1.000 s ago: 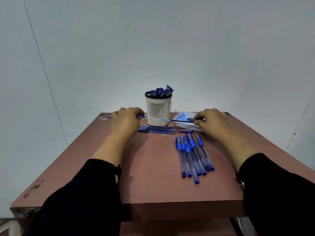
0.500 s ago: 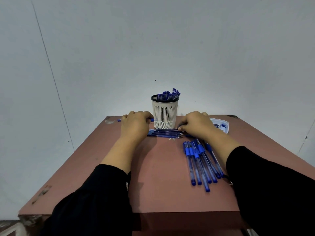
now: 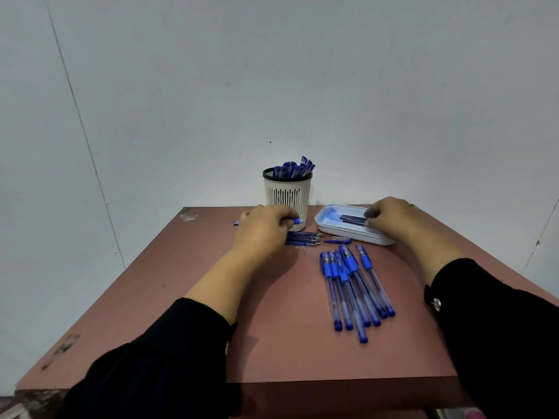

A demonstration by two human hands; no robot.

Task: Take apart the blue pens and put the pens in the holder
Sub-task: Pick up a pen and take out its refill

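Along the table's [image 3: 187,297] bare left side, reddish board runs open to its scuffed edge. Next, the left hand [image 3: 263,228] lies knuckles-up, fingers curled round a small blue pen piece [image 3: 295,220] beside the ribbed white holder [image 3: 287,196], which stands upright with blue pens bunched inside. Thin refills [image 3: 302,238] lie just in front. Nearer, capped blue pens [image 3: 351,285] fan out in a loose row. Rightward, the right hand [image 3: 393,220] pinches dark slim parts in the shallow white tray [image 3: 348,234].
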